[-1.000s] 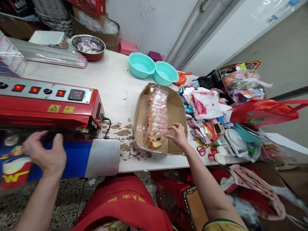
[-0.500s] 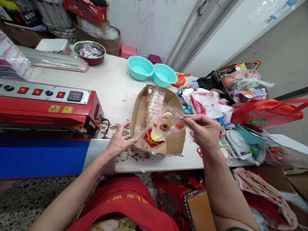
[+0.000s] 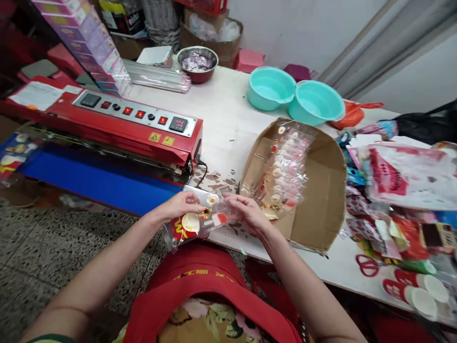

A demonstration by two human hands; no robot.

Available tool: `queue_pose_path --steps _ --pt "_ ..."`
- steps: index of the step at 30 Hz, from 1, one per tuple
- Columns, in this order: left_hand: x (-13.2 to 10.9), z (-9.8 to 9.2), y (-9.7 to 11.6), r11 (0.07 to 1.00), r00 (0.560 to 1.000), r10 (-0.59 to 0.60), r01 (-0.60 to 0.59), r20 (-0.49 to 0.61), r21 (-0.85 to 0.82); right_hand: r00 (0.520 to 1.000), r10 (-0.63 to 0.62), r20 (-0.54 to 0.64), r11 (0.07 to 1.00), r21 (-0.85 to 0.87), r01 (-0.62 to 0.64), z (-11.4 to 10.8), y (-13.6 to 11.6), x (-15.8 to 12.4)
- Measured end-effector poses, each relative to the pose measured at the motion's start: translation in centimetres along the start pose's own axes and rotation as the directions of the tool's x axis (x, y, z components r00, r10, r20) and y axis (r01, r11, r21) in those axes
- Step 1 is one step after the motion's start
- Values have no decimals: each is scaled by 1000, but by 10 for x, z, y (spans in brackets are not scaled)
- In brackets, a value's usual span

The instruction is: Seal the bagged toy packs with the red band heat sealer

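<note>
A clear plastic bag [image 3: 191,222] with small food-shaped toys and a red and yellow piece inside hangs between my two hands, over the table's front edge. My left hand [image 3: 182,206] pinches its upper left side. At the right end, my right hand [image 3: 246,209] has its fingers closed on the plastic. Just right of my hands sits an open cardboard box [image 3: 314,200], holding a row of similar filled bags [image 3: 287,166]. To the left, a red sealing machine [image 3: 143,138] with lit switches stands behind a blue belt [image 3: 107,176].
Two turquoise basins [image 3: 273,88] and a metal bowl [image 3: 198,64] of small packets stand at the back. Stacked boxes [image 3: 93,47] rise behind the machine. At right lie plastic bags, red scissors [image 3: 367,265] and paper cups [image 3: 423,302]. Another filled bag [image 3: 14,155] lies at the belt's far left.
The view has swung left. The bag has moved from over the box to beside the machine's belt end. My left hand, open before, now grips it too.
</note>
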State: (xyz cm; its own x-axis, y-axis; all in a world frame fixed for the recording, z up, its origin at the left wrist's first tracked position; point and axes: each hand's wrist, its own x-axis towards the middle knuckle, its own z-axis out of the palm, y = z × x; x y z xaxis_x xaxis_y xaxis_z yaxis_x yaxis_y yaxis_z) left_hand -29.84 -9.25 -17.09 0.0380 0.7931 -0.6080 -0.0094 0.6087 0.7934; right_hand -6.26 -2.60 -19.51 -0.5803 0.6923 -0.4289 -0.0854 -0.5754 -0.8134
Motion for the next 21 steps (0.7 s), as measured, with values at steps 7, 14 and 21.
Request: queue_pose_path --steps 7,14,21 --pt "0 -32 -16 993 995 1 10 -96 114 956 -113 271 942 -277 190 19 15 42" --pt "10 -40 -7 988 989 -137 141 -58 68 915 -197 353 804 -476 357 26 17 59" --pt "29 -34 -5 983 987 -103 120 -121 141 928 -304 214 800 -473 371 32 32 66"
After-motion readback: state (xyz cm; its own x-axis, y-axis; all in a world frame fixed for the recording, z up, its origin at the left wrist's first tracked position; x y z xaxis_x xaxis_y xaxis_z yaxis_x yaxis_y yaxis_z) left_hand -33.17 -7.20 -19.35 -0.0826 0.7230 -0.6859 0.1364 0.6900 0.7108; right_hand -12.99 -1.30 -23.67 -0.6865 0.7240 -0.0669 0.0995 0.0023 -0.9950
